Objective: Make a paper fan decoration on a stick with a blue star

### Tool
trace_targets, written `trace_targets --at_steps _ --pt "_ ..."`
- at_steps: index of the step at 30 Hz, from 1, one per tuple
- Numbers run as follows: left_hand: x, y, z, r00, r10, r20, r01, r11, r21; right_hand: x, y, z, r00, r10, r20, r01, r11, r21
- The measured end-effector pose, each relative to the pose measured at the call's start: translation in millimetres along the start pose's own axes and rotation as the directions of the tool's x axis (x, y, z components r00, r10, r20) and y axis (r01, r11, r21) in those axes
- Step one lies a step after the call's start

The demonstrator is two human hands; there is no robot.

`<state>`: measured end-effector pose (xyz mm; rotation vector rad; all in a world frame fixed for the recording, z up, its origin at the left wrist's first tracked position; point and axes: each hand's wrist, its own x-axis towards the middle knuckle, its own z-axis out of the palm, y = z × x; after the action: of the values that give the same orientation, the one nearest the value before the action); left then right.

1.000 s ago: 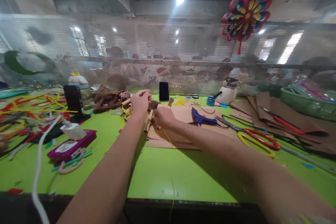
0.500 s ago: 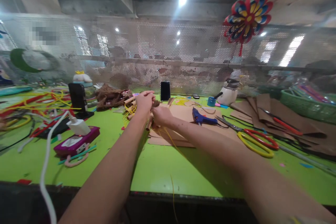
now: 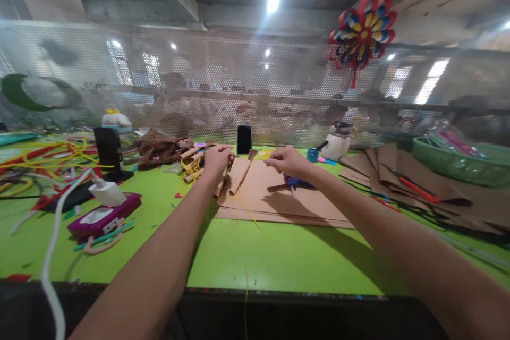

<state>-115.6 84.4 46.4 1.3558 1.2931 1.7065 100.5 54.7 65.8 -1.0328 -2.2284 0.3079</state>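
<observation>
My left hand (image 3: pixel 218 161) is closed, fingers curled, at the left side of the brown paper sheets (image 3: pixel 319 207). What it grips is hidden, though a brown paper roll (image 3: pixel 220 187) shows just below it. Over the sheets hovers my right hand (image 3: pixel 290 160), thumb and fingers pinched together; anything between them is too small to make out. Between the hands lies a rolled brown paper piece (image 3: pixel 241 174) with a fringed top end. A thin yellow string (image 3: pixel 252 213) trails across the sheets from it. Below my right hand are a blue glue gun (image 3: pixel 297 182) and a narrow brown strip (image 3: pixel 277 188).
Paper rolls with yellow strings (image 3: pixel 193 167) lie to the left. A phone (image 3: pixel 244 139) stands behind. Further left are a power strip (image 3: pixel 104 216), a white cable (image 3: pixel 56 255) and another phone (image 3: pixel 107 150). Folded brown paper (image 3: pixel 398 180) and a green basket (image 3: pixel 458 162) occupy the right.
My right hand has moved away to the right from beside my left hand, uncovering the rolled paper piece. My right forearm now covers the scissors. The view has shifted slightly right.
</observation>
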Motion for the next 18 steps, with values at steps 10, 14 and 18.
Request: trace_targets --at_steps 10,14,18 --pt "-37.7 -5.7 36.4 0.819 0.175 0.547 -0.474 0.745 0.470 -74.4 37.5 -17.0 0.997 0.050 -0.065 -0.054 0.997 -0.059" --pt "-69.5 -15.4 57.7 0.636 0.186 0.749 -0.733 0.448 0.511 -82.5 39.2 -27.3 0.995 0.023 -0.096 -0.028 0.998 -0.049" --pt "-82.2 -20.6 66.4 0.653 0.161 0.740 -0.741 0.338 0.580 -87.3 44.8 -24.0 0.988 0.097 -0.117 -0.094 0.995 0.030"
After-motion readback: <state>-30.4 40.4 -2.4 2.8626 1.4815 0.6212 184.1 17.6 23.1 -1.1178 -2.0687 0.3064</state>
